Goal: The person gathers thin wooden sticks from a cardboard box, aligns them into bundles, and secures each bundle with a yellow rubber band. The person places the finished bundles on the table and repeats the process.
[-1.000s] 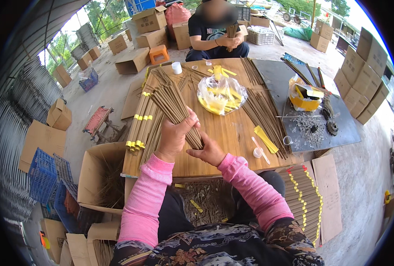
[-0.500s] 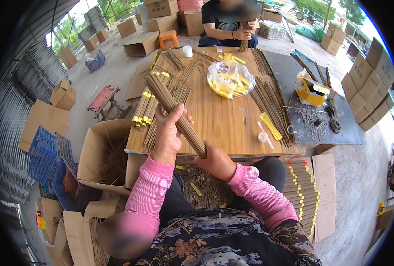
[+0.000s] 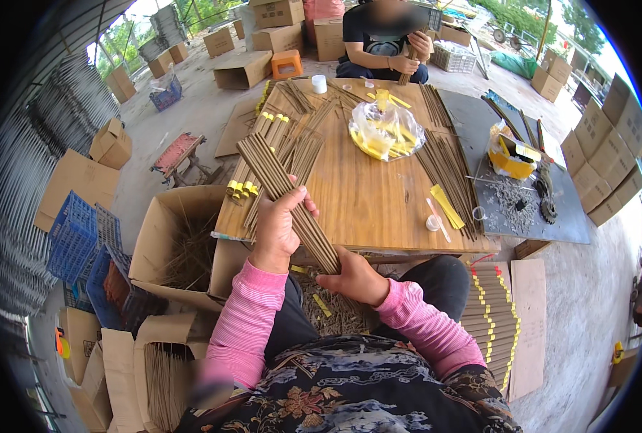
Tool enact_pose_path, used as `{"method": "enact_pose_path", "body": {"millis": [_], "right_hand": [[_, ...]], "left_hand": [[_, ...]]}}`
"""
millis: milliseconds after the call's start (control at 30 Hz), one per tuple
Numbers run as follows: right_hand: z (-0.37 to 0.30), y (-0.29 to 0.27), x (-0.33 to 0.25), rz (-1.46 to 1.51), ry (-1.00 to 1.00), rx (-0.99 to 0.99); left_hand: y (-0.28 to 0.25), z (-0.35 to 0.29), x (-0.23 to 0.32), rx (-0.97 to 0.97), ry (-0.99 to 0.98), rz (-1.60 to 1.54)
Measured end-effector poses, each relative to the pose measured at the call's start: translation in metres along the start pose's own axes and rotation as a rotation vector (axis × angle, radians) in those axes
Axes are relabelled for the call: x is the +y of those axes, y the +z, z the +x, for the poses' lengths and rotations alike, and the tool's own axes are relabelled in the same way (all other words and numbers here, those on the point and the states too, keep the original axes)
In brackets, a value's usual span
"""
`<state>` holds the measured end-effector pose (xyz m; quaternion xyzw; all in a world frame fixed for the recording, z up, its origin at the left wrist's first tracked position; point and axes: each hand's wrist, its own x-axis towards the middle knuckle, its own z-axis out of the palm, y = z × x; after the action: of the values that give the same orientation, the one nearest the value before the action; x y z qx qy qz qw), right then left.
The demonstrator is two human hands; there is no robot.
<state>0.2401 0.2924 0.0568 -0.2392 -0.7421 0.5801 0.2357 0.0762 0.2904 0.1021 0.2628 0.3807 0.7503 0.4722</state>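
Observation:
A bundle of thin brown incense sticks slants between my two hands, over the near edge of the wooden table. My left hand is wrapped round its middle, thumb across the top. At the lower end my right hand grips the sticks, its fingers partly hidden beneath. The bundle is spread rather flat, its upper end pointing to the far left. Beyond it lie loose sticks and several bundles with yellow bands. Yellow paper strips lie at the table's right, beside a small white cup and a spatula-like stick.
A clear bag of yellow strips sits mid-table. Across the table a person holds another bundle. An open carton stands at the left, near blue crates. Banded bundles lie low at the right, below a grey side table.
The bundle in my hands has become flatter and wider, and both hands sit slightly lower. The whole view has shifted a little. The person opposite has tilted their bundle.

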Motion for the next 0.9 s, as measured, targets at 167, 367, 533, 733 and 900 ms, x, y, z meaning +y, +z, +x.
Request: {"method": "enact_pose_path", "body": {"millis": [167, 367, 533, 733, 900], "right_hand": [[-0.005, -0.009, -0.005, 0.751, 0.303, -0.426], [-0.006, 0.004, 0.005, -0.204, 0.052, 0.060], [0.000, 0.000, -0.005, 0.390, 0.297, -0.153], [0.003, 0.001, 0.000, 0.529, 0.290, -0.255], [0.002, 0.002, -0.003, 0.591, 0.290, -0.301]], "left_hand": [[-0.003, -0.003, 0.000, -0.146, -0.165, -0.260], [-0.009, -0.013, -0.021, 0.044, -0.128, -0.091], [-0.008, -0.016, -0.016, -0.036, -0.233, -0.254], [-0.029, -0.014, -0.028, -0.001, -0.229, -0.259], [-0.027, -0.020, -0.023, 0.012, -0.213, -0.329]]}}
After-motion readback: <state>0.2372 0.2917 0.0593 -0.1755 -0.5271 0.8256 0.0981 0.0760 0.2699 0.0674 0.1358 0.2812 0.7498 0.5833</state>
